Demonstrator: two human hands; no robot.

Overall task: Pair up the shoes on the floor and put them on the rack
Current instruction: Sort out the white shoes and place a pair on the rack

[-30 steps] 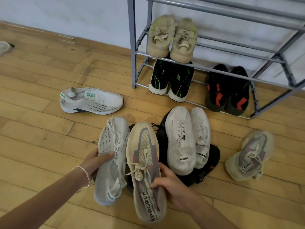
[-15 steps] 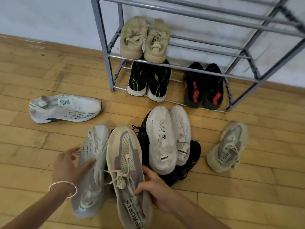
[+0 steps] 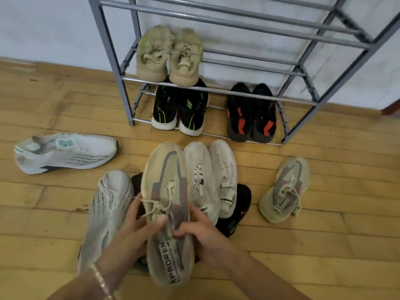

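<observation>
Held shoe: beige sneaker (image 3: 166, 176), gripped in both hands in front of the rack (image 3: 108, 50), toe pointing toward it.
Left hand (image 3: 134, 230): fingers and thumb clamped on its left side at the laces.
Right hand (image 3: 201, 232): fingers curled round its right side.
Matching sneaker (image 3: 285, 191): on the floor (image 3: 324, 245), well apart to the right.
Beside it: striped white shoe (image 3: 108, 213) on the left; white pair (image 3: 201, 180) on black shoes (image 3: 240, 204) on the right.
Far left: white shoe (image 3: 65, 152) lying sideways.
Rack shelves: tan pair (image 3: 168, 55) above; black-green pair (image 3: 179, 109) and black-red pair (image 3: 251, 113) below.
</observation>
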